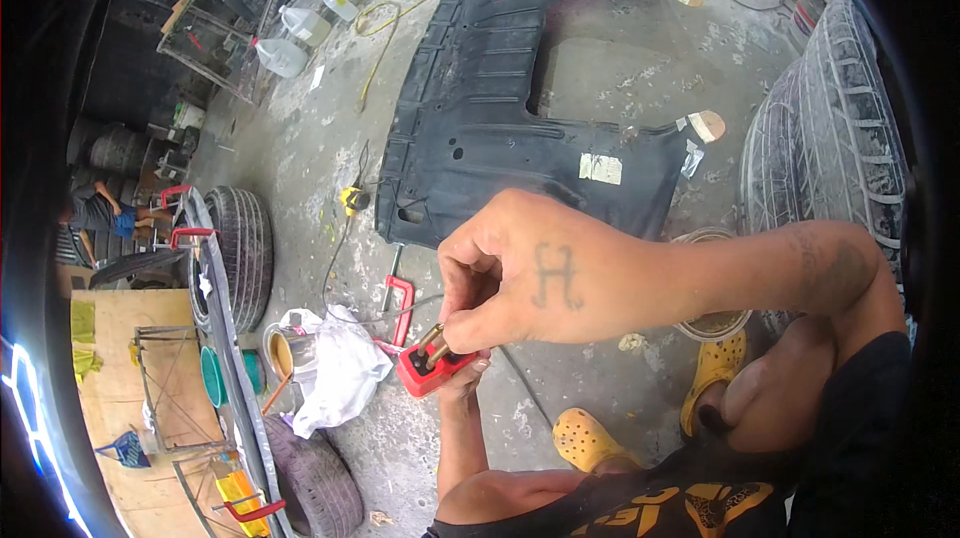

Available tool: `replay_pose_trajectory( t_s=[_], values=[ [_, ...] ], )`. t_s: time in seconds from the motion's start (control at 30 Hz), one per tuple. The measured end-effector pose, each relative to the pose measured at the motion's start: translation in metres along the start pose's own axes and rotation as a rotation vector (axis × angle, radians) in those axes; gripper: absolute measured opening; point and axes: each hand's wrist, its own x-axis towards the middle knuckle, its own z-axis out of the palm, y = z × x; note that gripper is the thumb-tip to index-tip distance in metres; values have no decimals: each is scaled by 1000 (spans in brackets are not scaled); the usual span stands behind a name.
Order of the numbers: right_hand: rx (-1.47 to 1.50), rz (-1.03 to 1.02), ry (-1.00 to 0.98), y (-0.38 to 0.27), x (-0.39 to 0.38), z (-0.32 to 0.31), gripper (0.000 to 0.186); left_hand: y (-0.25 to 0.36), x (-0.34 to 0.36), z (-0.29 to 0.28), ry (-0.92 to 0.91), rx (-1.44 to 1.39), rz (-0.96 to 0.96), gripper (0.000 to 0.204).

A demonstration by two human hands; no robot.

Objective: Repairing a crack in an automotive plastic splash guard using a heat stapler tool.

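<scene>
Held up in front of me is a small red case [410, 381] with a dark inside. My left hand [470, 374] grips it from below and behind, its fingers mostly hidden. Above it, my right hand [510, 273] has thumb and fingers pinched on a gold-coloured cylinder [450, 345], one end of which is down in the case. A second slim gold-coloured cylinder [430, 336] stands beside it; what they are I cannot tell. Beyond my hands, a large black moulded plastic panel [470, 88] lies on the concrete floor, a pale label on its face.
A red clamp [403, 303] lies close by the case. To the left are a white plastic bag [345, 363], a can [287, 346] and a tyre [240, 238]. A corded yellow tool [353, 200] rests on the floor. Stacked tyres [840, 118] stand right; a person [110, 213] is far left.
</scene>
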Motion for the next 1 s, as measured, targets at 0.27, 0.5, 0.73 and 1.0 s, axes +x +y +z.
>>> replay_pose_trajectory(
  t_s=[0.27,0.5,0.73,1.0],
  values=[
    [6,-48,-17,8,7,-2,14,2,5,16,0,-3,-11,70],
    [-2,-12,-39,5,9,-3,15,0,5,11,-48,-11,11,69],
    [-51,34,-76,4,9,-8,15,-5,3,-12,-107,30,-3,70],
    [-63,114,-82,5,9,-29,20,1,14,-5,-238,179,157,47]
  ],
)
